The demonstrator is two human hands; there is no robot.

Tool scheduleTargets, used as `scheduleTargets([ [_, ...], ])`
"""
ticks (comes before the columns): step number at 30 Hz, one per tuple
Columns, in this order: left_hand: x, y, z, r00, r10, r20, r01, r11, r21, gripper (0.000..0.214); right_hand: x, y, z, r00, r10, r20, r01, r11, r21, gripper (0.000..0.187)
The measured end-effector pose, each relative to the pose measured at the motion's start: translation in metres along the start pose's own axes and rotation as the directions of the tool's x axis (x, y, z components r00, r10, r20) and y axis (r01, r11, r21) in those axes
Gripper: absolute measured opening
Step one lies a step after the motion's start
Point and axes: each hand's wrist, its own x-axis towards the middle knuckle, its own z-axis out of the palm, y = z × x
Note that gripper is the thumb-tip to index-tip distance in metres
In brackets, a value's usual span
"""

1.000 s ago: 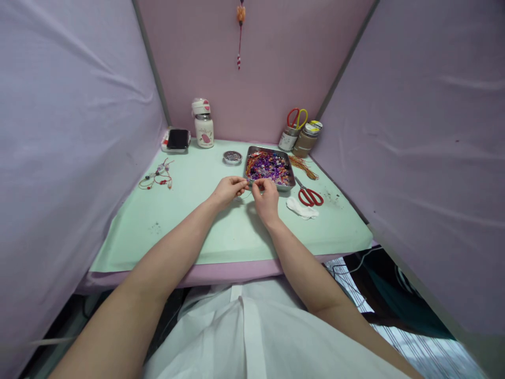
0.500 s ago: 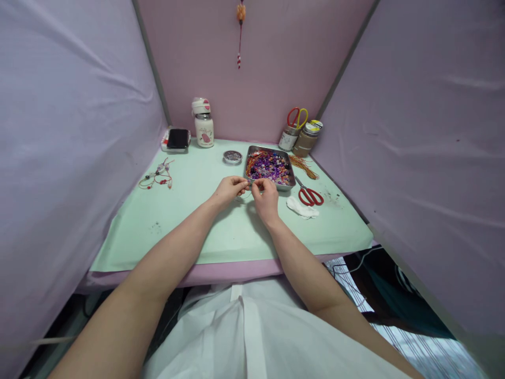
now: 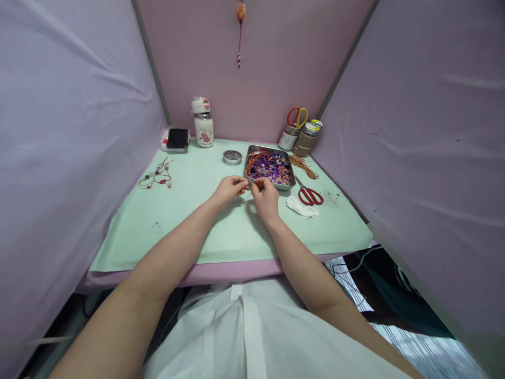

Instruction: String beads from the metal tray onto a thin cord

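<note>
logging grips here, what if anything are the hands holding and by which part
The left hand and right hand seem to pinch a thin cord close together; which part each grips is too small to tell.

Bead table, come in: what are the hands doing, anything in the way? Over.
Left hand, right hand: close together, pinching, apparently on thin thread. Bead tray just beyond. Scissors lying right, clear of both hands.

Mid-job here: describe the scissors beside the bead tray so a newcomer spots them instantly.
On the pale green tabletop, find the metal tray of beads. Beside its right edge, just beyond the crumpled white bundle, lie the red-handled scissors, blades pointing away from the person. Unlike the red and yellow loops sticking up from the labelled jar behind, they lie flat.
</note>
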Motion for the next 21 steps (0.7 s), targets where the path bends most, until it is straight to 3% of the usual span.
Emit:
scheduleTargets([
  [21,-0.004,0.0053,0.0035,0.991,0.119,-0.053,-0.105,0.972,0.211,0.008,0.0006,0.0048,0.0004,0.999,0.018,0.03,-0.016,0.997,-0.071,0.012],
])
